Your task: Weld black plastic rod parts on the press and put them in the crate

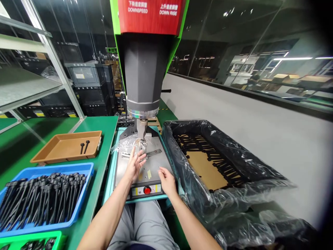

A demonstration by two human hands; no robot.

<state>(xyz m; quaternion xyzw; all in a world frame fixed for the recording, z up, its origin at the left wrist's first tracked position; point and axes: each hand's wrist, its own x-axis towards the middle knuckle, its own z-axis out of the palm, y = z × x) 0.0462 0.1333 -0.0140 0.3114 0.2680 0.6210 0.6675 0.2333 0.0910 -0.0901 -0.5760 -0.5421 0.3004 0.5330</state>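
Observation:
My left hand (135, 165) is in front of the metal horn (142, 129) of a press-like machine, palm turned inward. Its fingers are stretched and apart, with nothing visible in them. Clear plastic film (123, 144) hangs around the horn's lower end, just behind the fingertips. A slotted metal bar (156, 152) lies on the machine's steel base plate (158, 161). Over the plate's right front part is my right hand (168, 181), closed with its fingers curled together; whatever it may hold is hidden. A red button (147, 190) sits on the front panel between my forearms.
Left, on a green table, a brown tray (43, 152) carries two black tie-like parts (84, 147). A blue tray (90, 170) full of similar parts and a green bin (61, 238) stand nearer. On the right is a plastic-lined box (179, 173) with black parts laid on cardboard (205, 170).

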